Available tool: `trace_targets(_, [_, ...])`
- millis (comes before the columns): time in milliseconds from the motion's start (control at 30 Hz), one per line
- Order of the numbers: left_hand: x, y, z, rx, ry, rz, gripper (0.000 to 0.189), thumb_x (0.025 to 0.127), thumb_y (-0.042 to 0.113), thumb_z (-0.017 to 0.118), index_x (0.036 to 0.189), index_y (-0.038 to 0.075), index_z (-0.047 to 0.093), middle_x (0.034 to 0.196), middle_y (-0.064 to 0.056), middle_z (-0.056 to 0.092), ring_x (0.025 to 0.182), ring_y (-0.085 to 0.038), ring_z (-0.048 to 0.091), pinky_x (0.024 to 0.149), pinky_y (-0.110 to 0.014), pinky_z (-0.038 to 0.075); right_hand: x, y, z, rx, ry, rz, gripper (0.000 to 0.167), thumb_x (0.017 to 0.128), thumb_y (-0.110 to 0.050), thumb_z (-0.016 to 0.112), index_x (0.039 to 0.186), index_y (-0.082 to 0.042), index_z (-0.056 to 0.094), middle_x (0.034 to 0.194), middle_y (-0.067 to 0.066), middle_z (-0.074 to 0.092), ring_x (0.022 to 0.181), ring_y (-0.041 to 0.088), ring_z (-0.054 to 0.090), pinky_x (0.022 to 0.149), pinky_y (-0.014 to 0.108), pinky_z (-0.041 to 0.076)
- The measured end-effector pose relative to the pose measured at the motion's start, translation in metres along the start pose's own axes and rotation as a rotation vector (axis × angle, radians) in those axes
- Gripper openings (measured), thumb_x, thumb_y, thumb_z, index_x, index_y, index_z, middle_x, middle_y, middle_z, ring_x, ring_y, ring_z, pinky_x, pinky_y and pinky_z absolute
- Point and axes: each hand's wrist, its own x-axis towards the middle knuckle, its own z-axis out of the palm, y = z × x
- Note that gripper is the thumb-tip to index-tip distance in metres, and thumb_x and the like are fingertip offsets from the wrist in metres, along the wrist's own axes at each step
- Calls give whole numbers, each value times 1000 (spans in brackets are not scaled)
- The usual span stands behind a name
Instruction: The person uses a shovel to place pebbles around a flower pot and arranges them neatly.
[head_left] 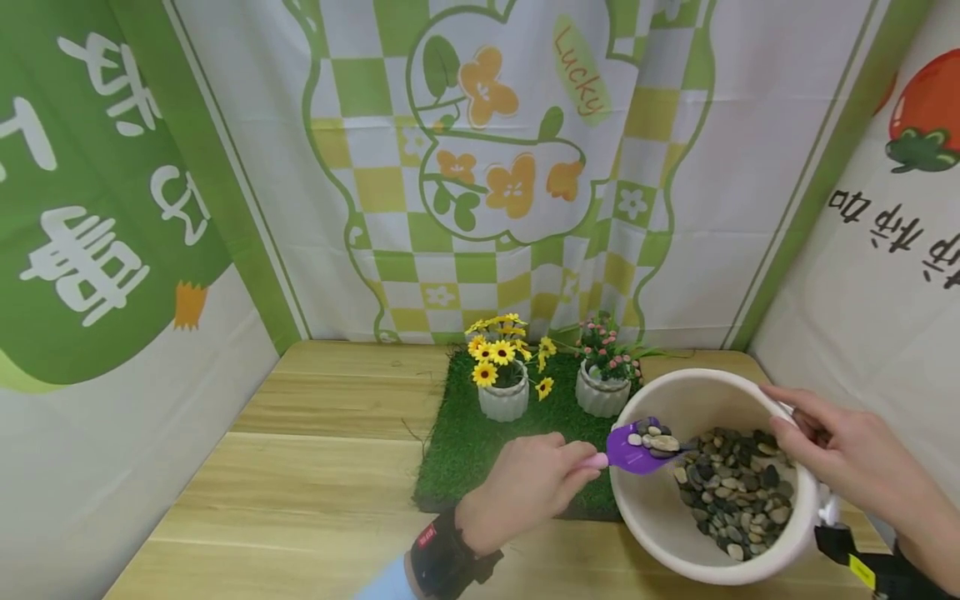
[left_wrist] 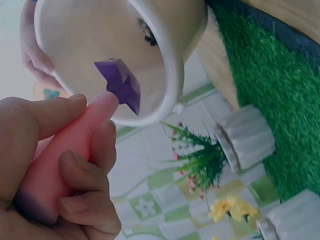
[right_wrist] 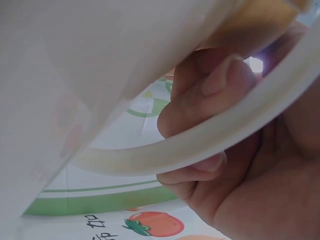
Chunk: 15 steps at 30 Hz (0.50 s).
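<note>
My left hand grips the pink handle of a small toy shovel with a purple blade. Several pebbles lie on that blade, which is over the near-left part of a white bucket. More grey and tan pebbles cover the bucket's bottom, mostly toward its right side. On the bucket's right rim is my right hand, thumb toward the inside. From the right wrist view, its fingers curl about the bucket's white carrying handle; part of the grip is hidden behind it.
Left of the bucket lies a green artificial turf mat on the wooden table. A white pot with yellow flowers and another with pink flowers stand on it. Patterned cloth hangs behind and at both sides.
</note>
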Motion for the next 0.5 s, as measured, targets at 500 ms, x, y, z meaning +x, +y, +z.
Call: trace_targets(500, [-22, -17, -12, 32, 40, -67, 22, 98, 41, 57, 95, 24, 69, 64, 10, 52, 54, -2, 43, 45, -15, 29, -2, 0, 0, -21, -20, 28, 40, 99, -20, 59, 134, 0, 55, 67, -5, 45, 52, 0, 35, 45, 22, 32])
